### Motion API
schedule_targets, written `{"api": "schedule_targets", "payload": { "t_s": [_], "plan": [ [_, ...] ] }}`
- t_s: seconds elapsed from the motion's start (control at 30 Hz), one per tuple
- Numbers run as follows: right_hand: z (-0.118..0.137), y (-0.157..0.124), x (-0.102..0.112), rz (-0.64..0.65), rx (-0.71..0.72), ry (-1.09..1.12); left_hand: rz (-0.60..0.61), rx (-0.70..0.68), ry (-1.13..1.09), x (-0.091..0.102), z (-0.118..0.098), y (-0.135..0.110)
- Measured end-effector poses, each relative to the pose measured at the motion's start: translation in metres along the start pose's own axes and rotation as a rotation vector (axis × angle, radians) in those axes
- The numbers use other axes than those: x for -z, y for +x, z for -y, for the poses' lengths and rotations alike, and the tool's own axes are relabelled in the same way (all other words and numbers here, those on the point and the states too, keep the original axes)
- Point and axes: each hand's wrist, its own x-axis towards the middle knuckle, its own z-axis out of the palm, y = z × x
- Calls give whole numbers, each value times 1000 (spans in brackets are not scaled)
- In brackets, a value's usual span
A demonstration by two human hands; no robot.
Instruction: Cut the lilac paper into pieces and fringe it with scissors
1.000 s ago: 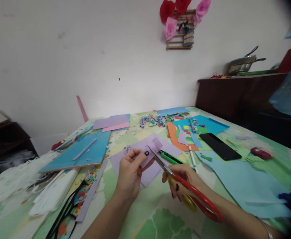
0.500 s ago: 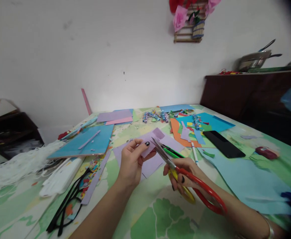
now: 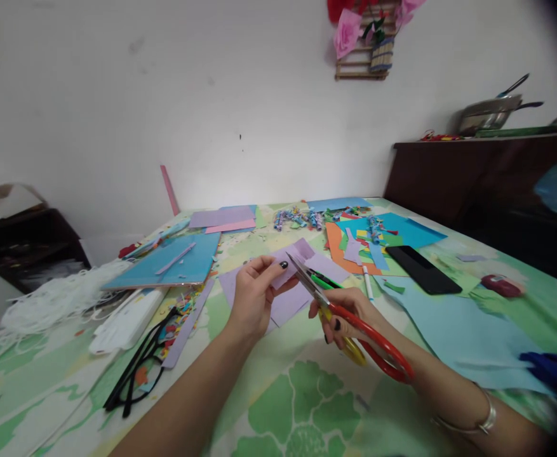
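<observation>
My left hand (image 3: 254, 295) pinches a small piece of lilac paper (image 3: 291, 261) between thumb and fingers, held just above the table. My right hand (image 3: 342, 314) grips red and yellow scissors (image 3: 354, 327); their blades point up and left, with the tips at the edge of the lilac piece. Under both hands lies a larger lilac sheet (image 3: 288, 301) on the green patterned table (image 3: 307, 406). A green-handled cutter (image 3: 328, 280) lies just behind the scissor blades.
A blue board (image 3: 173, 266) and black glasses (image 3: 138, 374) lie at left beside white string (image 3: 49, 304). A black phone (image 3: 423, 270), a white pen (image 3: 367, 282), coloured paper scraps (image 3: 354, 244) and a light blue sheet (image 3: 454, 336) lie at right. A dark cabinet (image 3: 473, 178) stands behind.
The view has shifted slightly. The scissors have closed in on the lilac piece, and both hands have stayed close together over the lilac sheet.
</observation>
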Motion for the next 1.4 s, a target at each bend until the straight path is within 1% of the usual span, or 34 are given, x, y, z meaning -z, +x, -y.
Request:
{"api": "schedule_targets", "payload": {
  "t_s": [0.13,0.3,0.37,0.73,0.97,1.2,1.4],
  "plan": [
    [-1,0,-3,-18,-17,-9,29,14,22,5,0,-3],
    [-10,-1,-4,20,-64,-12,26,41,27,14,-3,-7],
    [-12,-2,-4,23,-61,-31,23,46,30,16,-5,-9],
    [-10,-4,-7,37,-5,-54,7,38,37,18,-4,-12],
    [-13,-3,-5,42,0,-41,20,40,39,19,-3,-11],
    [-12,-3,-7,34,-37,-37,19,37,34,19,-2,-12],
    [-12,-3,-8,26,-8,-7,13,42,24,19,-3,-12]
  ]
}}
